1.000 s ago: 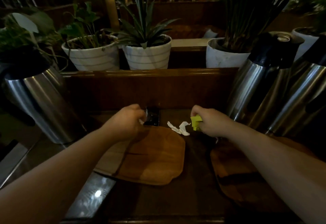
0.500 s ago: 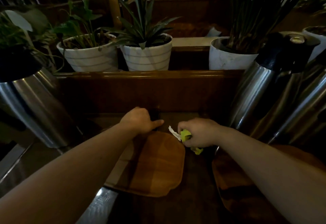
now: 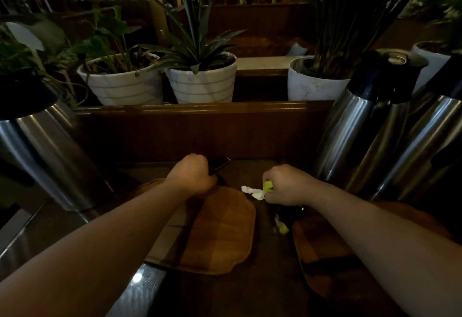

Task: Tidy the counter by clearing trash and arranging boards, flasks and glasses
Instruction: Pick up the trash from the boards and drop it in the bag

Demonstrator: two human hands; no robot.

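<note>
A wooden board lies on the dark counter in front of me. A second board lies to its right, partly under my right arm. My left hand is closed around a flat black object at the back of the counter. My right hand pinches a yellow-green scrap and crumpled white paper. Another yellow-green scrap lies on the counter between the boards. Steel flasks stand at the left and right.
A third steel flask stands at the far right. A wooden ledge behind the counter carries white plant pots. A shiny metal strip runs along the counter's near left.
My left hand has gripped the black object and tilted its end up. My right hand shifted right with the scraps, and one yellow-green piece now lies on the counter.
</note>
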